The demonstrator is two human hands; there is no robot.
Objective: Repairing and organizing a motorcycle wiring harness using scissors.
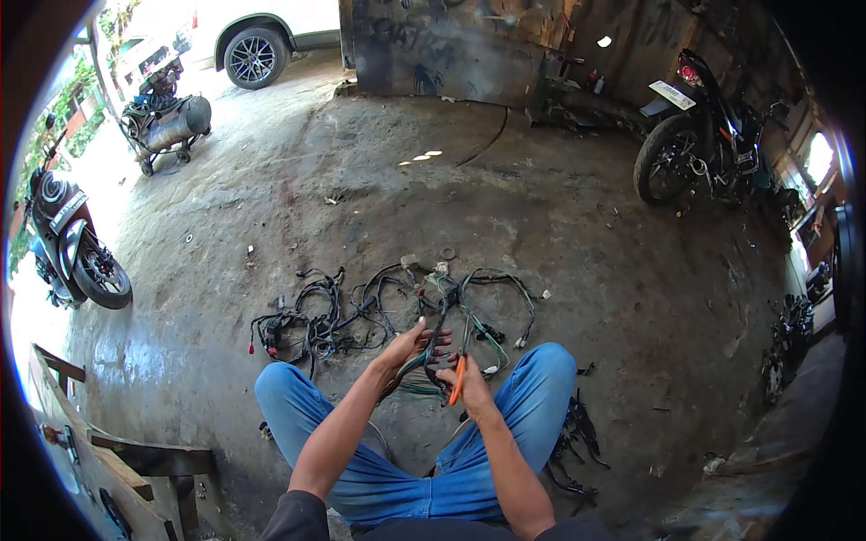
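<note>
A wiring harness (448,300) of black-wrapped strands, with green and other coloured wires, lies on the floor in front of me and rises between my knees. My left hand (415,347) is open beneath some of its wires, thumb up and fingers stretched to the right. Close beside it, my right hand (471,389) is closed around orange-handled pliers (458,379). Their small dark jaws point away from me, near the wires; whether they touch a wire is not clear. White connectors (410,261) sit along the far side of the harness.
A tangled pile of black wiring (311,316) lies to the left. Dark cables (577,437) rest beside my right knee. Motorcycles stand at left (81,243) and back right (690,144). An air compressor (167,122) is at the far left, a wooden frame (117,455) at near left.
</note>
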